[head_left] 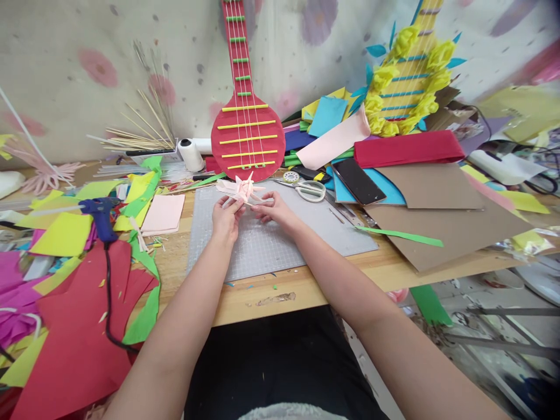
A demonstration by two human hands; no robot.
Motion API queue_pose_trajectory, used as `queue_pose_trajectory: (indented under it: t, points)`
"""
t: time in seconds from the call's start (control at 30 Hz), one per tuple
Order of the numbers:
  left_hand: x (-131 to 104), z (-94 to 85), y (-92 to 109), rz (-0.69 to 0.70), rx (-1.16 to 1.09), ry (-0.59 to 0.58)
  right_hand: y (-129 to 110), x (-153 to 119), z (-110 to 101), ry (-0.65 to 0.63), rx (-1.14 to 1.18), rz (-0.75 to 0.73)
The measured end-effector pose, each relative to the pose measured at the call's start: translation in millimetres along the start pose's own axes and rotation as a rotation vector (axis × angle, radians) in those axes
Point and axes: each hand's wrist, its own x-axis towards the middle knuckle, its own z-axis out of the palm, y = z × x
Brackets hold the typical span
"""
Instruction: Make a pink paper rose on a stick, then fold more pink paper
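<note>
A pale pink paper flower (245, 188) with pointed petals is held just above the grey cutting mat (271, 251). My left hand (227, 219) pinches it from below on the left side. On the right, my right hand (273, 209) has its fingers curled at the flower's lower edge, thumb and index finger close together. Right behind the flower stands a red paper lute (248, 125) with yellow strips and white strings. White-handled scissors (310, 191) lie on the mat to the right of my right hand.
A blue glue gun (100, 219) rests on coloured paper scraps at left, beside pink paper squares (163, 213). A black phone (359, 181), brown cardboard (437, 221) and a red paper roll (409, 148) lie at right. Behind them leans a yellow flowered instrument (405, 87).
</note>
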Motion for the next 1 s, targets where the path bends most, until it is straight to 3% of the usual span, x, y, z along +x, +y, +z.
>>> queue_pose_trajectory:
  t: [0.1,0.2,0.43,1.0]
  points:
    - [-1.5,0.6,-1.2,0.002,0.008,-0.005,-6.2,-1.7,-9.5,-0.185,0.222,0.06]
    - [-2.0,0.0,-2.8,0.007,0.02,-0.039,-7.9,-2.6,-14.3,-0.255,0.372,0.078]
    - [-2.2,-2.0,-3.7,-0.051,0.027,-0.163,0.4,2.3,-11.6,-0.249,0.542,0.056]
    - [-4.4,-1.0,0.6,-0.157,0.023,-0.156,-2.5,-0.4,-8.0,-0.282,0.468,-0.023]
